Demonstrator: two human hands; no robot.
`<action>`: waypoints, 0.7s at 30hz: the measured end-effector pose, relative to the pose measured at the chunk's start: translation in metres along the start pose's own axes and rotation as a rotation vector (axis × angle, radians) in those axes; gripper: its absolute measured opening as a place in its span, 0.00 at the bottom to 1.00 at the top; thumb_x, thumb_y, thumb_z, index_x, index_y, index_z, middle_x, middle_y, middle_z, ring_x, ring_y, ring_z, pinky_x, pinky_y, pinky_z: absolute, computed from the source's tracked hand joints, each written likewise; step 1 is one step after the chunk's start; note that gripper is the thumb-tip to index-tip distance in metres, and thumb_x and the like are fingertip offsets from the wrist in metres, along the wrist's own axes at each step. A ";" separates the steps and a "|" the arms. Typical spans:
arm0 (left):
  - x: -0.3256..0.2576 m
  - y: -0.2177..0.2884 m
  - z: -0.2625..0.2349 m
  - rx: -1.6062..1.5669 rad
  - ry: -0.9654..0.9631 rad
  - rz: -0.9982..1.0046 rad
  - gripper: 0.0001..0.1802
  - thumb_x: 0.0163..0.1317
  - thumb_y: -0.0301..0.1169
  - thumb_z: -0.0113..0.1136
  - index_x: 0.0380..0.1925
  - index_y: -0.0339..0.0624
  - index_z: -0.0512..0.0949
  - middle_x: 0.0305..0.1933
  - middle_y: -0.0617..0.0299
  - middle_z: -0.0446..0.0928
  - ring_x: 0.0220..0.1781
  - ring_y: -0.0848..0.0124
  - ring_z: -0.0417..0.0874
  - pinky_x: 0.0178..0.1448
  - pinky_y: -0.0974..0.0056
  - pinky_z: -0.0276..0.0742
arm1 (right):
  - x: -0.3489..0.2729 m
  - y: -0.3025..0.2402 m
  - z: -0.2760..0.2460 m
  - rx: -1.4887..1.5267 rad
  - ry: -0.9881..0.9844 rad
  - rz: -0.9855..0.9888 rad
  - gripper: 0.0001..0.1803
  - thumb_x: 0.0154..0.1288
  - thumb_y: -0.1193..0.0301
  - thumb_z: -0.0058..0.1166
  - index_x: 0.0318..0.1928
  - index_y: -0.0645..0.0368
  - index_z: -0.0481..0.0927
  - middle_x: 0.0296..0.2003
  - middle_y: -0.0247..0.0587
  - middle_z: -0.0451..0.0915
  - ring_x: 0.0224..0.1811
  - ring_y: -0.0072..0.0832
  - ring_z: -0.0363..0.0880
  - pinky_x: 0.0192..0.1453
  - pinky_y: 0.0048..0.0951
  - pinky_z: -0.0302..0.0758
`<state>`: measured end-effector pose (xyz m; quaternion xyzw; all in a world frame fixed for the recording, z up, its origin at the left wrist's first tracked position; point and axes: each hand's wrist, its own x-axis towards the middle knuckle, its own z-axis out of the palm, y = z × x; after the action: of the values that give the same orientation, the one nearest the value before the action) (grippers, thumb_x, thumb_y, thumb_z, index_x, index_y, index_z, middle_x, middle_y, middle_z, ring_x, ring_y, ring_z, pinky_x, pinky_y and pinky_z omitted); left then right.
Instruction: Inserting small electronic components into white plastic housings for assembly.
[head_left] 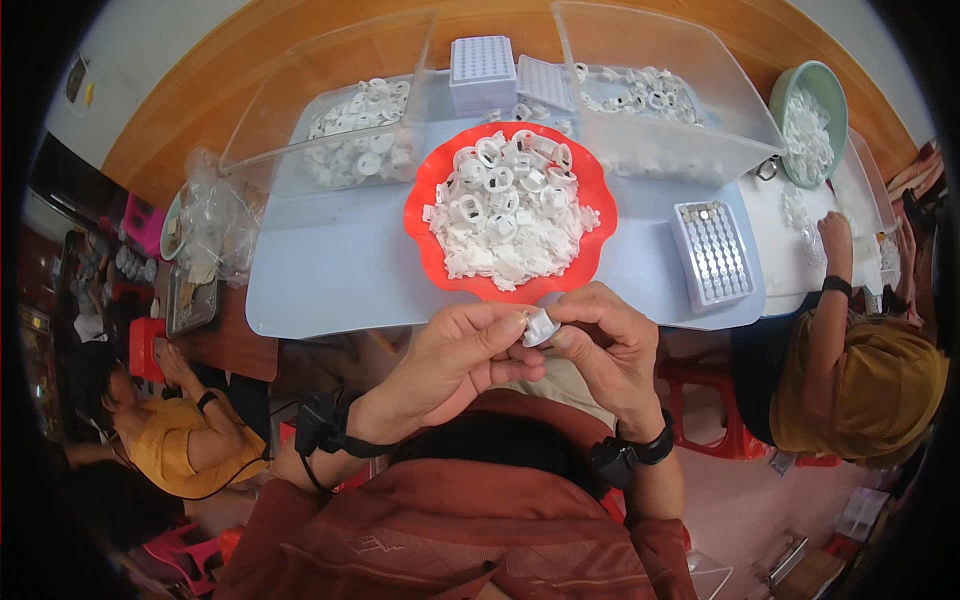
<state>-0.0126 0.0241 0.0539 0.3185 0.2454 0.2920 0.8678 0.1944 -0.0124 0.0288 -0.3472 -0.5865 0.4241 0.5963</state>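
Between both hands, just past the table's near edge, is a small white plastic part with a rounded, ring-like body. My left hand pinches its left side between thumb and fingers. On its right side, the thumb and forefinger of my right hand press against it. Right beyond my hands stands a red scalloped bowl, heaped with white plastic rings at the back and small flat white pieces at the front.
Clear bins of white parts stand at the back of the blue table. Between them sits a stack of white trays. A tray of round silvery pieces lies right, near a green basin. People sit either side.
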 end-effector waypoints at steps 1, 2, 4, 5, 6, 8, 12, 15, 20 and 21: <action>0.000 0.000 0.001 -0.014 -0.006 -0.020 0.20 0.78 0.37 0.56 0.58 0.31 0.77 0.53 0.55 0.82 0.49 0.71 0.85 0.58 0.64 0.85 | -0.001 0.001 0.000 -0.008 0.021 -0.003 0.10 0.68 0.79 0.64 0.49 0.64 0.85 0.43 0.42 0.83 0.43 0.26 0.82 0.46 0.26 0.79; 0.001 0.000 0.002 -0.029 -0.012 -0.040 0.20 0.78 0.37 0.56 0.58 0.31 0.77 0.53 0.55 0.82 0.49 0.71 0.85 0.59 0.64 0.84 | -0.001 0.001 0.001 -0.016 0.042 -0.005 0.08 0.67 0.79 0.64 0.46 0.64 0.85 0.41 0.41 0.83 0.41 0.26 0.82 0.44 0.26 0.79; 0.001 -0.003 0.002 -0.014 0.003 -0.051 0.20 0.78 0.37 0.56 0.58 0.31 0.77 0.54 0.55 0.82 0.50 0.72 0.85 0.59 0.64 0.84 | -0.002 0.001 0.000 -0.051 0.052 -0.022 0.07 0.67 0.79 0.65 0.45 0.63 0.85 0.39 0.41 0.83 0.40 0.25 0.82 0.43 0.26 0.78; 0.002 -0.005 0.002 0.000 0.019 -0.059 0.20 0.78 0.37 0.56 0.58 0.31 0.77 0.54 0.55 0.82 0.50 0.72 0.84 0.59 0.64 0.84 | -0.002 0.001 0.000 -0.086 0.059 -0.039 0.06 0.67 0.79 0.65 0.44 0.63 0.85 0.38 0.40 0.83 0.39 0.25 0.82 0.42 0.25 0.78; 0.003 -0.006 0.003 0.000 0.020 -0.061 0.20 0.78 0.37 0.56 0.58 0.31 0.77 0.54 0.55 0.82 0.50 0.72 0.84 0.59 0.64 0.84 | -0.003 0.001 0.000 -0.084 0.060 -0.038 0.06 0.67 0.79 0.65 0.44 0.63 0.85 0.38 0.40 0.83 0.39 0.25 0.82 0.42 0.25 0.78; 0.004 -0.007 0.004 0.020 0.056 -0.074 0.20 0.77 0.36 0.57 0.59 0.31 0.76 0.55 0.55 0.81 0.50 0.71 0.85 0.59 0.64 0.84 | -0.005 0.000 0.000 -0.102 0.070 -0.009 0.06 0.66 0.79 0.65 0.43 0.63 0.85 0.36 0.40 0.83 0.37 0.26 0.82 0.40 0.25 0.78; 0.006 -0.011 0.004 -0.016 0.055 -0.066 0.20 0.77 0.34 0.58 0.62 0.32 0.75 0.55 0.54 0.81 0.51 0.69 0.86 0.59 0.63 0.85 | -0.007 0.002 -0.002 -0.153 0.098 -0.010 0.07 0.65 0.80 0.65 0.43 0.62 0.85 0.37 0.42 0.83 0.36 0.27 0.83 0.40 0.26 0.78; 0.008 -0.015 0.003 -0.081 0.043 -0.063 0.20 0.76 0.32 0.58 0.63 0.33 0.74 0.55 0.54 0.81 0.52 0.67 0.87 0.60 0.63 0.85 | -0.008 0.004 -0.003 -0.232 0.118 -0.078 0.10 0.63 0.81 0.66 0.45 0.62 0.85 0.37 0.43 0.84 0.36 0.29 0.84 0.39 0.27 0.79; 0.011 -0.020 0.001 -0.080 0.051 -0.061 0.18 0.76 0.31 0.58 0.61 0.34 0.75 0.54 0.53 0.82 0.52 0.66 0.87 0.59 0.62 0.87 | -0.013 0.007 -0.009 -0.287 0.071 -0.148 0.17 0.58 0.79 0.70 0.49 0.62 0.85 0.40 0.46 0.86 0.39 0.33 0.86 0.41 0.29 0.81; 0.012 -0.021 0.000 -0.080 0.053 -0.063 0.18 0.76 0.31 0.58 0.61 0.34 0.75 0.54 0.53 0.82 0.52 0.66 0.87 0.59 0.62 0.87 | -0.014 0.006 -0.010 -0.286 0.071 -0.147 0.17 0.58 0.79 0.70 0.49 0.62 0.85 0.40 0.46 0.86 0.39 0.33 0.86 0.41 0.29 0.81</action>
<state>0.0034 0.0188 0.0366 0.2678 0.2661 0.2826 0.8818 0.2043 -0.0216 0.0171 -0.3997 -0.6431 0.2790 0.5906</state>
